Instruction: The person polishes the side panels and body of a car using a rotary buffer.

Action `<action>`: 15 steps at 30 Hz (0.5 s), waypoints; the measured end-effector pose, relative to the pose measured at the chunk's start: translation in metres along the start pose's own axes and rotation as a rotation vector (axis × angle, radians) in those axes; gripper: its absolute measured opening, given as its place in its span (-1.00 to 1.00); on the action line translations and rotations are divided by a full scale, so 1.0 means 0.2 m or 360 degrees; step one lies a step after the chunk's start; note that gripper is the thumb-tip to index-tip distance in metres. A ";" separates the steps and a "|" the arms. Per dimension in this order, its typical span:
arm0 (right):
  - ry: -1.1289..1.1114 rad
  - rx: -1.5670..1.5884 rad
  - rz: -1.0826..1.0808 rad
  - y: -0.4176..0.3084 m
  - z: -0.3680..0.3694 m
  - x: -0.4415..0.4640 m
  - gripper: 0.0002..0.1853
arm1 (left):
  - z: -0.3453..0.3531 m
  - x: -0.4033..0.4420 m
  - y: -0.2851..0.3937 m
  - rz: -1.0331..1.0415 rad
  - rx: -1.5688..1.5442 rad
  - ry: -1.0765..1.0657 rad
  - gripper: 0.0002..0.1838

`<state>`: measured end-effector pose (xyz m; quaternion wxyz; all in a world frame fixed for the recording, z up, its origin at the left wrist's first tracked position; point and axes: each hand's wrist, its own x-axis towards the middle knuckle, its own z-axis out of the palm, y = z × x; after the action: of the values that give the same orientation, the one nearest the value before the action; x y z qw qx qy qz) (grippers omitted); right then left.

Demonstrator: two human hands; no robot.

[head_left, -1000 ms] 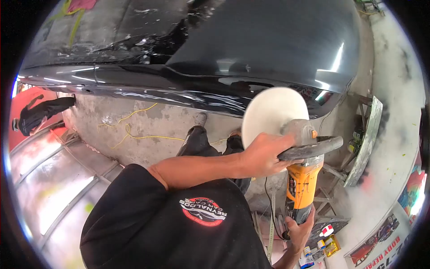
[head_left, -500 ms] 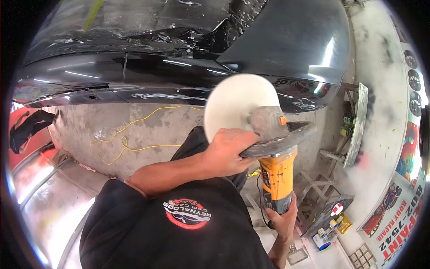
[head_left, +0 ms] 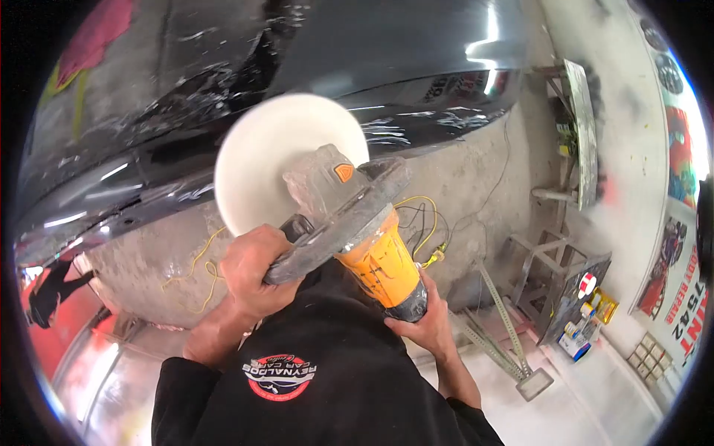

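Note:
An orange and grey polisher is held across the front of my body, its head pointing up and left in view. My left hand is wrapped round the black loop handle near the head. Around the rear of the orange body my right hand is closed. The round white pad faces the side of a glossy black car and overlaps it in view. Whether pad and paint touch, I cannot tell. White streaks mark the car's lower side.
A yellow cord lies on the concrete floor. To the right are a metal stand, a long board and small cans beside the wall. A pink cloth rests on the car at upper left.
The polisher has swung left in view and tilted, its head now leaning further left. Both hands have kept hold of it. My view has shifted and turned relative to the car.

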<state>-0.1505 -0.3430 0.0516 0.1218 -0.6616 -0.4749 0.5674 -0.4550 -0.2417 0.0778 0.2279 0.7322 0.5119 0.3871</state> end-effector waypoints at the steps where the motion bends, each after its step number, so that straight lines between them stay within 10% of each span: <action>1: 0.0037 0.0032 -0.0005 0.05 -0.02 -0.01 0.14 | 0.06 0.04 0.02 0.0017 -0.0015 -0.0063 -0.59; 15: 0.0685 0.0695 0.0009 0.64 -0.36 0.12 -0.10 | 1.24 0.60 0.18 0.0041 -0.0460 -0.0487 -0.77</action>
<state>-0.0271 -0.3628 -0.0295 0.3574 -0.7262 -0.3031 0.5031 -0.2151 -0.1279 -0.0044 0.4007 0.7486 0.4011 0.3437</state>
